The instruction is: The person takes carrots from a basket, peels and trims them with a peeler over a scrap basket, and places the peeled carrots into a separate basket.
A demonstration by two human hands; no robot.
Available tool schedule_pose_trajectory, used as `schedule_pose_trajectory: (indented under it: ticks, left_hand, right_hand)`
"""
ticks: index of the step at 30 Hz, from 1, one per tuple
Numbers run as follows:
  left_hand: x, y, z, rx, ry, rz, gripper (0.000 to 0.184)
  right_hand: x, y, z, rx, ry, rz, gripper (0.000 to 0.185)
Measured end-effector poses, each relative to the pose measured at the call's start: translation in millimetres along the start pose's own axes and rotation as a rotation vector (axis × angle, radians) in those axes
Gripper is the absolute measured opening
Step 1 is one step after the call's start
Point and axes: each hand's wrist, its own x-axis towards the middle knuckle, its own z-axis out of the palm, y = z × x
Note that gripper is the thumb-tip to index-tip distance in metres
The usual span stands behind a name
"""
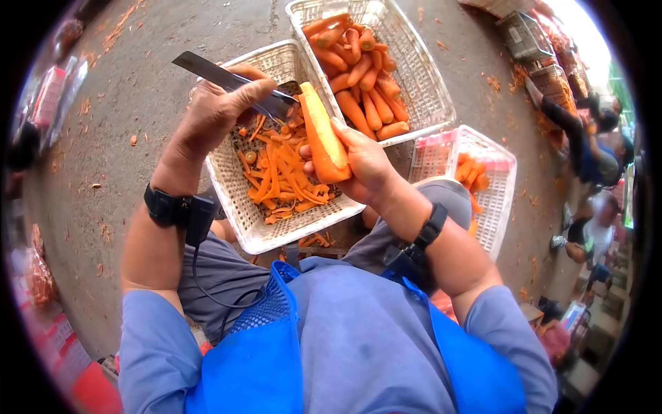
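Observation:
My left hand (227, 100) is closed around a long, flat peeler (274, 103), its dark end sticking out to the upper left. The peeler's shiny metal end is close beside the upper part of a peeled carrot (321, 134); whether they touch I cannot tell. Wrapped around the lower part of that carrot is my right hand (362, 159), with the carrot tilted upright. Beneath both hands stands a white plastic basket (265, 238), where orange carrot peelings (283, 176) lie in a heap.
Behind on the right, a larger white basket (431, 96) holds several whole carrots (362, 69). A pinkish-white basket (500, 200) with orange pieces stands by my right knee. Peel scraps litter the concrete floor (138, 90). Other people (596, 159) and crates (524, 34) are at the right.

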Motion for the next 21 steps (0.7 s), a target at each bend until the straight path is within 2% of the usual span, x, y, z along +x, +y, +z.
schedule_pose_trajectory:
  ticks: [5, 7, 10, 12, 14, 19, 21]
  left_hand:
    - [-22, 17, 33, -0.147, -0.176, -0.144, 0.018]
    - [-22, 10, 34, -0.142, -0.212, -0.178, 0.021]
    - [-13, -2, 25, -0.044, -0.072, -0.214, 0.015]
    - [-4, -15, 13, 0.104, 0.146, -0.053, 0.015]
    - [0, -20, -1, 0.054, 0.220, -0.054, 0.013]
    - [-10, -6, 14, 0.055, 0.121, -0.005, 0.012]
    - [-20, 5, 20, -0.029, 0.049, -0.029, 0.014]
  right_hand:
    - [15, 16, -13, -0.209, 0.029, 0.042, 0.046]
    - [11, 16, 2, -0.194, 0.056, 0.028, 0.047]
    - [14, 19, 1, -0.199, 0.087, 0.049, 0.053]
    - [16, 21, 0, -0.227, 0.149, 0.063, 0.055]
    - [15, 20, 0, -0.236, 0.170, 0.053, 0.056]
    - [17, 20, -4, -0.293, 0.165, -0.010, 0.048]
    - [16, 16, -5, -0.272, 0.075, -0.038, 0.044]
